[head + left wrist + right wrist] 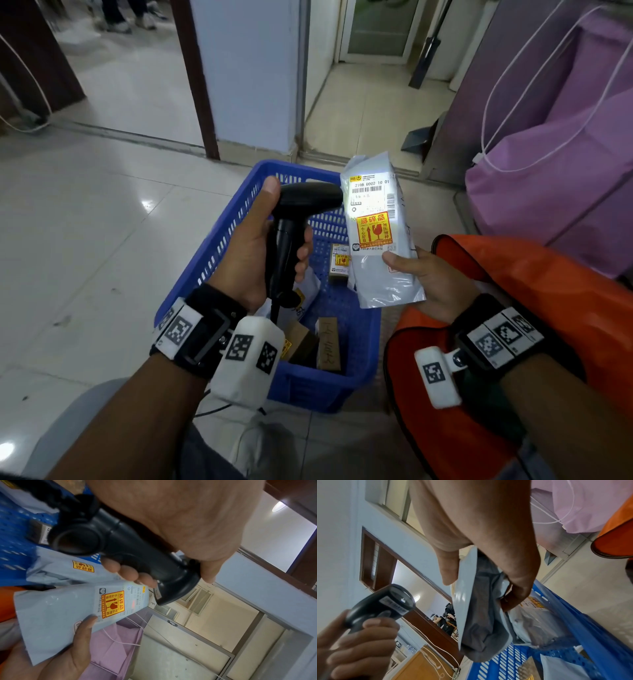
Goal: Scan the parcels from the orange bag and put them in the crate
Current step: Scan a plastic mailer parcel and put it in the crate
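Scanning step in hand, task looking partway through.

Nearest: left hand [255, 250] is gripping the black scanner [294, 226] by its handle, fingers [127, 572] curled round the front, thumb up beside the head. Scanner head is pointing right at the label. Its cable is hanging down toward the lap.

Right hand [433, 281] is holding a grey parcel [382, 233] upright by its lower edge, thumb on the front face, the other fingers [518, 588] behind. Parcel is hanging in the air over the right side of the crate, not in it yet. A bright patch of light is falling across the label and the fragile sticker [373, 228], so the scan seems to be happening right now; whether it has registered cannot be told.

Orange bag [534, 291] is sitting just beside the right forearm, mouth open toward the person. What is left inside cannot be seen from any view.

Farther out: blue crate [219, 236] is standing on the tiled floor [96, 212]. Already lying in it are two brown boxes [329, 342] near the front, a small carton [339, 262] with a fragile sticker, and at least one pale mailer partly hidden under the left hand. So several parcels look done.

Left to do, by judgement: drop this parcel into the crate, then repeat for whatever the bag is hiding.

Beyond the crate: purple bag [555, 171] leaning at right, doorway behind.
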Demonstrator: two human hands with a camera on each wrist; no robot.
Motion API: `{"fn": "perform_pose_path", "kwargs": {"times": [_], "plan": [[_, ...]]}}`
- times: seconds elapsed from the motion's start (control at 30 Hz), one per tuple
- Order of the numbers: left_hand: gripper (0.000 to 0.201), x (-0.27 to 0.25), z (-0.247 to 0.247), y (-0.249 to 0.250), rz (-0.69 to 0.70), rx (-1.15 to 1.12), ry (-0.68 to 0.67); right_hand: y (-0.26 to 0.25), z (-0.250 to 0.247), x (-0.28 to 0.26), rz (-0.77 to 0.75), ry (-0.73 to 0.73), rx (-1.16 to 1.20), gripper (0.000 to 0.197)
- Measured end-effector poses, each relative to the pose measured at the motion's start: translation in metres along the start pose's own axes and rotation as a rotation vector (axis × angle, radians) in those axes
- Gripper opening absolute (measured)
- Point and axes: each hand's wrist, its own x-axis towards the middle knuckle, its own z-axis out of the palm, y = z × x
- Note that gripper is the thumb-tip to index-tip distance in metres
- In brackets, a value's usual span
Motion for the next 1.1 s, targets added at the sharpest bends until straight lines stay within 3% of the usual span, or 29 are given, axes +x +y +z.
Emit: {"fn": "perform_pose_path", "kwargs": {"times": [0.17, 0.67, 1.1], "plan": [[0.08, 0.004, 0.0, -0.004, -0.056, -0.044, -0.007, -0.001, -0.003, -0.007, -0.018, -0.029, -0.037, 0.047], [0.078, 0.001, 0.001, -0.007, 0.07, -0.069, 0.01, -0.001, 0.004, -0.016, -0.032, -0.057, -0.037, 0.05], [0.072, -0.014, -0.007, 0.017, -0.068, -0.175, 0.104, -0.005, -0.007, -0.014, -0.053, -0.037, -0.072, 0.049]]}}
